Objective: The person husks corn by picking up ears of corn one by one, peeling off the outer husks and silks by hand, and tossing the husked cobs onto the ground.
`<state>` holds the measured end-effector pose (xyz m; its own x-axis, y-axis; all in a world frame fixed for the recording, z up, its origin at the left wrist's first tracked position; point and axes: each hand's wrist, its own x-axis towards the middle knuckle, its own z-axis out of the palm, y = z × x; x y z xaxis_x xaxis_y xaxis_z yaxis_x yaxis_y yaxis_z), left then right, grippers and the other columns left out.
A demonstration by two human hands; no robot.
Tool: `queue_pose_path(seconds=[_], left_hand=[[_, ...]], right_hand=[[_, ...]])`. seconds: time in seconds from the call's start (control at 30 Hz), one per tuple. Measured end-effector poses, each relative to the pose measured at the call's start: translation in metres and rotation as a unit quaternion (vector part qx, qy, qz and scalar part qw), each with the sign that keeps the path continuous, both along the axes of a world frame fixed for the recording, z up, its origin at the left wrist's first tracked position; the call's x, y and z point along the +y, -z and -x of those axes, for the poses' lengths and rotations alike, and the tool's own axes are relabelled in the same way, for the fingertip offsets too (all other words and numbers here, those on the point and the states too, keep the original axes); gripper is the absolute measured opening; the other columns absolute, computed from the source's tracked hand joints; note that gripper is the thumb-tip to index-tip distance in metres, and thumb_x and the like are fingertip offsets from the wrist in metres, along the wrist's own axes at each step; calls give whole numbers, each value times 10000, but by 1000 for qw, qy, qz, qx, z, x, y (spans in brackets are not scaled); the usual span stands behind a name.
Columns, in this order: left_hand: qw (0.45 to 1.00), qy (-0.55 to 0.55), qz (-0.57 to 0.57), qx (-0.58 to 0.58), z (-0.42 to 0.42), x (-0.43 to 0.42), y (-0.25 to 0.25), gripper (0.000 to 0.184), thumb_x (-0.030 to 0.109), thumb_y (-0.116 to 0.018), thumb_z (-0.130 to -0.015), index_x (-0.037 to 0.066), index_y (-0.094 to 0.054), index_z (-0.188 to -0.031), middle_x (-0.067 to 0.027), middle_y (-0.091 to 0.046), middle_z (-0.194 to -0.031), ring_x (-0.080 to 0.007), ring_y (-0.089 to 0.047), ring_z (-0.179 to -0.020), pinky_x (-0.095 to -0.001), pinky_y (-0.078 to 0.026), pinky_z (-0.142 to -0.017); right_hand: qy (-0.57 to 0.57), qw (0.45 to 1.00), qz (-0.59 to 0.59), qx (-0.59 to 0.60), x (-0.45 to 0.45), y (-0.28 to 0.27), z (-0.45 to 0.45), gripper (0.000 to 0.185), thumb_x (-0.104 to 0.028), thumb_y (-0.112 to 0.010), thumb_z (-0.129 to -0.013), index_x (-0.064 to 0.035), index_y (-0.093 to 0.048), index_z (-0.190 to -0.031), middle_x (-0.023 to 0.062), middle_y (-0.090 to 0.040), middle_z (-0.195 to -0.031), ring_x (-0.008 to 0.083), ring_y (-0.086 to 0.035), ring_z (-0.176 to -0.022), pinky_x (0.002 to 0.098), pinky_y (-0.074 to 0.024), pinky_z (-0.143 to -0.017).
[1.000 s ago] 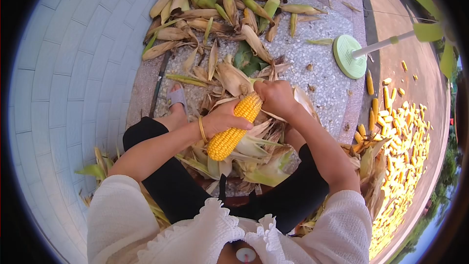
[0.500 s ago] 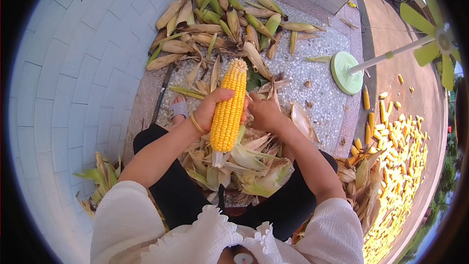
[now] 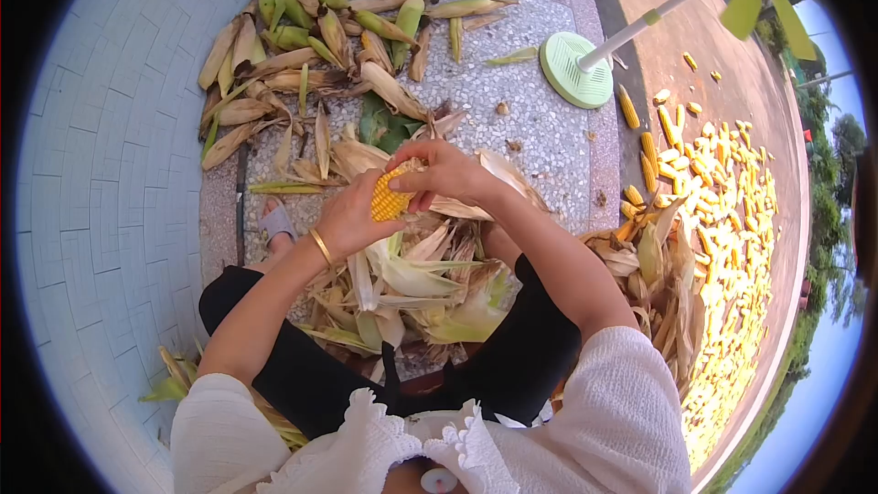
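Observation:
A husked yellow corn cob (image 3: 388, 199) is held between my two hands above the loose husks. My left hand (image 3: 355, 218), with a gold bangle on the wrist, wraps round its lower left side. Bent over its upper end, my right hand (image 3: 437, 176) has its thumb and fingers on the cob. Much of the cob is hidden by the hands. Below them, peeled husks (image 3: 416, 274) lie heaped between my legs.
Unhusked ears (image 3: 343, 27) lie piled ahead on the speckled floor. A green fan (image 3: 576, 70) stands ahead to the right. Many bare cobs (image 3: 722, 220) cover the ground at the right, beside more husks (image 3: 666, 265). A pale tiled wall (image 3: 119, 174) runs along the left.
The cob was tilted, then upright and fully visible; now it is mostly covered by my hands. My right hand has moved from beside it onto its upper end. The view has turned right.

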<state>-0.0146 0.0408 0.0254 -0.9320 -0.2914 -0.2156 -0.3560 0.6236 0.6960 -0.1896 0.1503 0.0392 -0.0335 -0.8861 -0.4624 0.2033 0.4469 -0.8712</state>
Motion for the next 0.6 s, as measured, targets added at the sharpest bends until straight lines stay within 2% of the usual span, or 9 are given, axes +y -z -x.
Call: queue_pose_path(seconds=[0.07, 0.2, 0.3, 0.37, 0.4, 0.43, 0.5, 0.57, 0.6], left_hand=[[998, 32, 20, 40, 4, 0, 13, 749, 306, -747, -680, 28, -380, -1272, -186, -494, -1192, -334, -548, -1051, -376, -459, -864], [999, -8, -22, 46, 12, -4, 7, 701, 244, -728, -695, 2, -398, -1264, -177, -498, -1156, -328, -536, -1066, -384, -442, -895], [998, -10, -53, -17, 4, -12, 16, 604, 197, -703, -708, -19, -450, -1211, -176, -509, -1122, -334, -541, -1029, -398, -439, -890], [999, 31, -4, -32, 1, -11, 21, 523, 174, -681, -713, -33, -488, -1153, -177, -516, -1090, -342, -542, -1000, -402, -440, -874], [999, 32, -4, -30, 1, -9, 21, 523, 174, -681, -713, -33, -488, -1153, -177, -516, -1090, -342, -542, -1000, -402, -440, -874], [999, 38, -4, -28, 1, -8, 19, 508, 168, -675, -713, -33, -493, -1142, -182, -515, -1089, -348, -539, -1000, -402, -439, -871], [999, 45, -5, -26, 1, -7, 19, 492, 162, -668, -713, -32, -497, -1132, -187, -514, -1088, -353, -537, -1000, -403, -439, -868], [998, 52, -4, -18, 0, -8, 21, 478, 156, -666, -711, -26, -499, -1120, -190, -514, -1069, -362, -533, -992, -403, -439, -860], [998, 53, -4, -18, 1, -9, 22, 478, 156, -666, -711, -26, -499, -1120, -190, -514, -1069, -362, -533, -992, -403, -439, -860]], right_hand=[[48, 999, -21, 13, 19, 17, 16, 370, -151, -709, -787, 32, -568, -1076, 129, -641, -871, 147, -643, -584, 238, -535, -504], [202, 954, -114, 189, 81, 52, 79, 314, -108, -705, -760, 50, -594, -1007, 130, -649, -783, 152, -643, -547, 244, -528, -474], [417, 834, -167, 320, 161, 72, 144, 361, -104, -736, -681, 59, -613, -978, 154, -656, -745, 191, -651, -537, 288, -539, -451], [546, 729, -167, 378, 217, 95, 189, 402, -55, -663, -723, 81, -552, -1084, 145, -641, -789, 188, -648, -596, 283, -522, -464], [582, 673, -175, 422, 254, 136, 224, 447, -45, -641, -730, 95, -513, -1135, 139, -631, -773, 194, -648, -617, 278, -511, -473], [583, 671, -174, 424, 248, 121, 220, 447, -45, -641, -730, 95, -513, -1135, 139, -631, -773, 194, -648, -617, 278, -511, -473], [584, 708, -250, 309, 229, 98, 205, 463, -59, -628, -742, 99, -493, -1155, 120, -618, -751, 199, -657, -632, 274, -506, -469], [467, 801, -218, 304, 198, 102, 195, 341, -126, -620, -775, 82, -588, -1043, 123, -646, -802, 213, -678, -644, 275, -511, -488], [410, 804, -214, 375, 176, 103, 186, 310, -197, -604, -798, 70, -642, -950, 148, -665, -788, 200, -678, -619, 296, -519, -537]])
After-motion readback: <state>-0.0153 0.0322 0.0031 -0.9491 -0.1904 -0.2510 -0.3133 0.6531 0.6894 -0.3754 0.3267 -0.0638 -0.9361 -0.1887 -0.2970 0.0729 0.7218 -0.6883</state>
